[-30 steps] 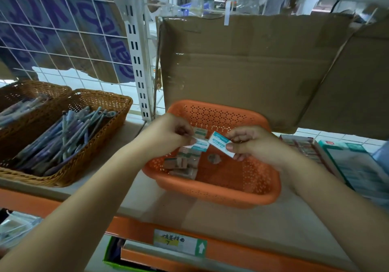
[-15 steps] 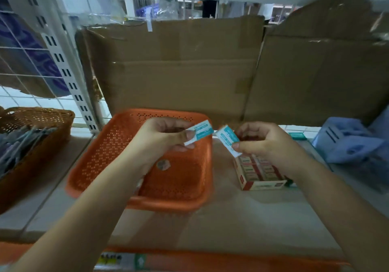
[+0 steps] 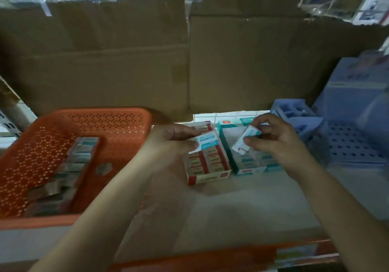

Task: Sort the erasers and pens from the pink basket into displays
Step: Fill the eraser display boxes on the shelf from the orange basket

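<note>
Now, two small teal-and-white wrapped erasers: left eraser [image 3: 205, 142] pinched by left hand [image 3: 174, 140] over a red-and-white cardboard display box [image 3: 207, 176], right eraser [image 3: 245, 140] pinched by right hand [image 3: 275, 140] over a teal-and-white cardboard display box [image 3: 228, 154]. Left of the left hand, one orange perforated plastic basket [image 3: 94, 112] with more wrapped erasers [image 3: 69, 166], uncountably blurred. Beyond both hands, brown cardboard sheets [image 3: 126, 71].

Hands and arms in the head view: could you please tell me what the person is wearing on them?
Nothing is worn: the left hand and right hand are ungloved, with no rings showing, and both forearms are bare to the picture's edge, with no sleeve, watch or bracelet.
</note>
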